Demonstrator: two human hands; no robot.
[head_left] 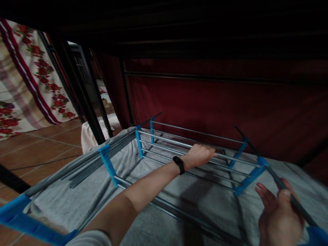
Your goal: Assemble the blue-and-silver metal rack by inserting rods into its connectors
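A rack frame of silvery metal tubes [166, 136] and blue plastic brackets [107, 164] lies in front of me. My left hand [201, 155], with a black band on the wrist, reaches across the frame. Its fingers are curled over the tubes in the middle, partly hidden by the back of the hand. At the right, my right hand [280, 212] has thumb and finger about a dark grey tube [276, 179] that runs through a blue bracket [252, 176]. Its other fingers point away from the tube.
Several loose grey tubes [102, 160] lie at the left on a grey blanket [143, 232]. Black metal posts [77, 85] and a dark beam overhead surround the space. Dark red cloth [205, 102] hangs behind. Floral cloth [38, 78] hangs over the tiled floor [58, 143] at left.
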